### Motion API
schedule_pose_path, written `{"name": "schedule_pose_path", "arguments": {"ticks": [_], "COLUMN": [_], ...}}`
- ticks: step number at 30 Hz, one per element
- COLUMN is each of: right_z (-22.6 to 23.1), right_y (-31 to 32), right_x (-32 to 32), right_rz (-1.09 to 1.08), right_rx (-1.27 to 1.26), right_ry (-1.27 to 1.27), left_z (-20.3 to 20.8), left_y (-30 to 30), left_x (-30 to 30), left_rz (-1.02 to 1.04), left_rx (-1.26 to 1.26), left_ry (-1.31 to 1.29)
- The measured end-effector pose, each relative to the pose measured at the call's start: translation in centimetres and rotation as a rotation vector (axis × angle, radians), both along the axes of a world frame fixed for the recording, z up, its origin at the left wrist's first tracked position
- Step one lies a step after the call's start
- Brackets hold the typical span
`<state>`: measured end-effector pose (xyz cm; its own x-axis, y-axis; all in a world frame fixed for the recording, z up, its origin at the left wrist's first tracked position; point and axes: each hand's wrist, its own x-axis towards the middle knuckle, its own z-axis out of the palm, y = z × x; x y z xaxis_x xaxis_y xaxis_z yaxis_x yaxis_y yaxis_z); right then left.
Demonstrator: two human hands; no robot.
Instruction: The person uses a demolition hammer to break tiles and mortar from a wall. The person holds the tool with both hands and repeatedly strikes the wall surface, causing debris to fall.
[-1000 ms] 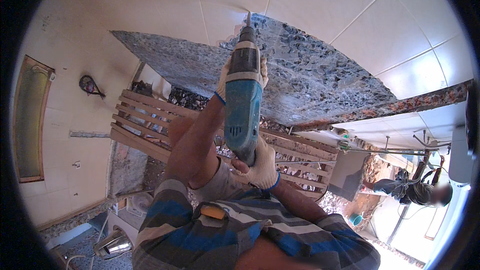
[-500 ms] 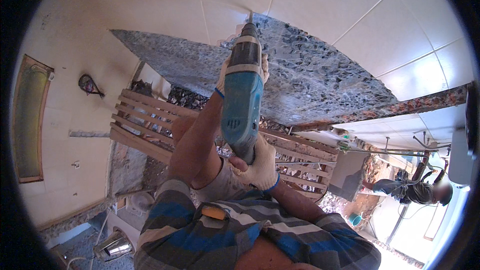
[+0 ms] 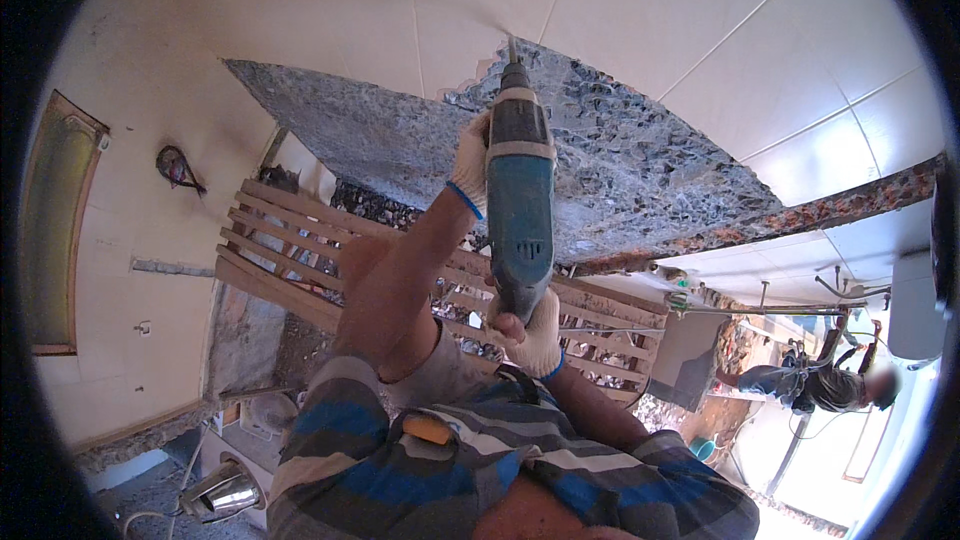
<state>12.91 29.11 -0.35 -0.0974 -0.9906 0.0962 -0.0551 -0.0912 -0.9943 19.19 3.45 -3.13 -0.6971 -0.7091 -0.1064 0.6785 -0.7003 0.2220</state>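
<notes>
A teal and black rotary hammer [image 3: 522, 205] points away from me, its bit touching the edge where cream tiles [image 3: 640, 0] meet rough, bare grey concrete [image 3: 600, 155]. My left hand [image 3: 472, 155], in a white knit glove with a blue cuff, grips the tool's front part from the left; some of its fingers are hidden behind the body. At the rear handle, my right hand [image 3: 532, 335] in a matching glove is closed around the grip, its bare thumb tip showing. A jagged broken tile edge lies just left of the bit.
Wooden slats [image 3: 275, 250] lie beneath me, with rubble showing through the gaps. On the right another person [image 3: 835, 385] works near pipes and a white tank [image 3: 915, 305]. A metal work lamp [image 3: 222, 492] is at lower left. Wires hang from a wall opening [image 3: 175, 168].
The hammer and both hands have shifted slightly right in view, and the tool's body now looks more upright. The bit stays at the tile edge.
</notes>
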Motion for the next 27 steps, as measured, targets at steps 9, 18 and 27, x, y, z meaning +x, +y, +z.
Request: {"name": "schedule_pose_path", "arguments": {"ticks": [9,18,27], "right_z": [-0.6,-0.3,-0.1], "right_y": [0.5,-0.2,-0.8], "right_x": [1.0,0.4,-0.5], "right_rz": [0.02,0.065,0.066], "right_rx": [0.051,0.059,-0.014], "right_ry": [0.033,0.053,0.169], "left_z": [-1.1,-0.8,-0.1], "left_y": [0.9,0.5,0.7], "left_x": [2.0,1.6,1.2], "left_rz": [-0.125,-0.098,-0.097], "left_rx": [-0.014,0.009,0.049], "left_ry": [0.239,0.25,0.26]}}
